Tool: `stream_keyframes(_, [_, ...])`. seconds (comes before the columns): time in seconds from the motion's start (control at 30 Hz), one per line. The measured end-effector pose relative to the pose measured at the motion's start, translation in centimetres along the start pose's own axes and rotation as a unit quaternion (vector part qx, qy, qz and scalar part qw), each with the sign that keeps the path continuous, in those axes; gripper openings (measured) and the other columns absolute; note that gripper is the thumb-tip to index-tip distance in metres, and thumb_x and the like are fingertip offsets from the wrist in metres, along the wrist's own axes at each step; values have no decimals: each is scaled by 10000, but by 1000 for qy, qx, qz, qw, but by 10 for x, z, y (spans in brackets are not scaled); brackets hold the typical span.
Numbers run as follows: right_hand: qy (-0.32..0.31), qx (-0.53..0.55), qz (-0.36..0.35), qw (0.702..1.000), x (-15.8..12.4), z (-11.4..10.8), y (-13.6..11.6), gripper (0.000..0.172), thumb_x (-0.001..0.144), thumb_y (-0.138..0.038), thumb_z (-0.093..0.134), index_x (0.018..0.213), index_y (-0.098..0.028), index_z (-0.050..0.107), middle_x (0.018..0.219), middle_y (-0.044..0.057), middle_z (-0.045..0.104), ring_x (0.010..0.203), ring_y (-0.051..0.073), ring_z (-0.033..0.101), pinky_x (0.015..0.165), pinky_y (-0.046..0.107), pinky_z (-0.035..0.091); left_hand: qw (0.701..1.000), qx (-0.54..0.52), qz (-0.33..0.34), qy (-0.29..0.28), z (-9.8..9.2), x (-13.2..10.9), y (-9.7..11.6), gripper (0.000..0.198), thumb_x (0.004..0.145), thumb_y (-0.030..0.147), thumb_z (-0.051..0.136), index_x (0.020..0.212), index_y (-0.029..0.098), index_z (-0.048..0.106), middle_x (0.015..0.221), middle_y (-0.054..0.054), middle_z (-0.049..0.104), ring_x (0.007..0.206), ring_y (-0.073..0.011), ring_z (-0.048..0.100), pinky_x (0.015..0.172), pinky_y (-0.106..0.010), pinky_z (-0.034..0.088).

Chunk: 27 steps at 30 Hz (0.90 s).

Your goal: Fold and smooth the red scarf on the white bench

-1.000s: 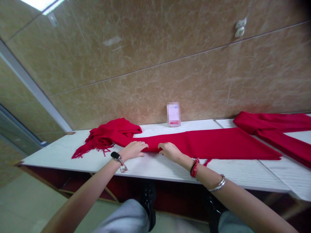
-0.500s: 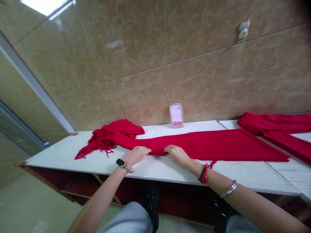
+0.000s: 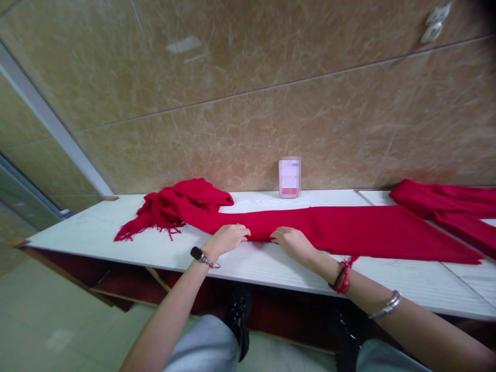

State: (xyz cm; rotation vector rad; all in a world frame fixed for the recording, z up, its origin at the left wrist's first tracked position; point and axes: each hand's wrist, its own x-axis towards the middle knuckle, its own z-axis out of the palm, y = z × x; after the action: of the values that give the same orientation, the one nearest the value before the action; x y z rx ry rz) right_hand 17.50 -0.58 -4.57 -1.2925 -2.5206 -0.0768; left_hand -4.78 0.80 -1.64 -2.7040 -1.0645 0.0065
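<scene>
Straightening, it seems, the long red fabric strip (image 3: 360, 231) lying on the white wood-grain counter (image 3: 248, 262); left hand (image 3: 228, 239) and right hand (image 3: 295, 244) curl half-closed at its near edge, grip unclear; next likely calls for even smoothing.

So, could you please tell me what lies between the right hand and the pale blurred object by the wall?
In the head view, beyond the right hand comes the red cloth, then white tabletop, then the pale blurred object.
</scene>
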Motion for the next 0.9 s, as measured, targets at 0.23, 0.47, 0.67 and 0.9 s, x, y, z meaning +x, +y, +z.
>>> stream_keyframes(0.23, [22, 36, 8, 999, -4, -1, -2, 172, 832, -137, 463, 864, -167, 629, 837, 64, 611, 803, 155, 558, 709, 235, 418, 999, -42, -4, -7, -1, -3, 1, 174, 872, 166, 414, 980, 195, 547, 949, -49, 566, 898, -184, 556, 743, -267, 444])
stream_keyframes(0.47, [22, 7, -87, 996, -12, -6, -3, 232, 814, -81, 422, 832, -152, 642, 812, 81, 588, 776, 176, 531, 722, 284, 419, 999, -22, -17, -20, -7, -9, 23, 287, 830, 64, 376, 1018, 191, 552, 961, -63, 531, 861, -179, 545, 704, -259, 446])
stream_keyframes(0.67, [4, 54, -127, 990, -18, -11, -1, 274, 864, -165, 380, 936, -158, 643, 878, 93, 597, 777, 172, 552, 713, 283, 443, 998, -57, -16, -38, -11, -17, 45, 378, 793, 18, 378, 1109, 153, 535, 1028, -117, 510, 984, -209, 492, 868, -309, 389])
stream_keyframes(0.9, [-90, 53, -126, 987, -4, -30, -1, 276, 860, -183, 404, 978, -174, 653, 942, 88, 626, 823, 175, 581, 750, 283, 447, 994, -87, -24, -69, -18, -20, 45, 505, 770, -12, 355, 1198, 212, 502, 1074, -109, 501, 991, -199, 490, 876, -300, 374])
